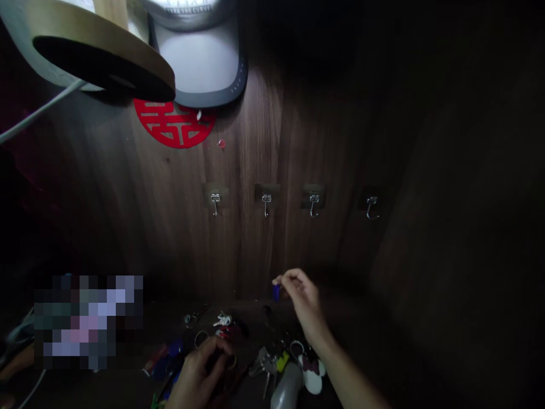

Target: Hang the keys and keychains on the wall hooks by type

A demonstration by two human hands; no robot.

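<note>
My right hand [303, 298] is raised in front of the wooden panel, its thumb and fingers pinched on a small blue key tag [276, 292] that hangs below them. Lower and to the left, my left hand [203, 366] is curled over the keys with fingertips together; what they grip is too dark to make out. Just beyond it lie silver keys [222, 320] and a metal key ring [201, 339]. Between my hands are more keys [264, 363], a yellow tag [283, 361] and a grey rounded object [287, 387]. A white mouse-shaped charm with a dark bow [313, 378] rests under my right forearm.
Several metal hooks [266, 200] are fixed in a row on the wood panel [238, 250]. Above hang a grey cap [198, 62] and a red paper cutout [181, 128]. A round lamp-like object [97, 57] with a white cable juts in upper left. Lower left is pixelated.
</note>
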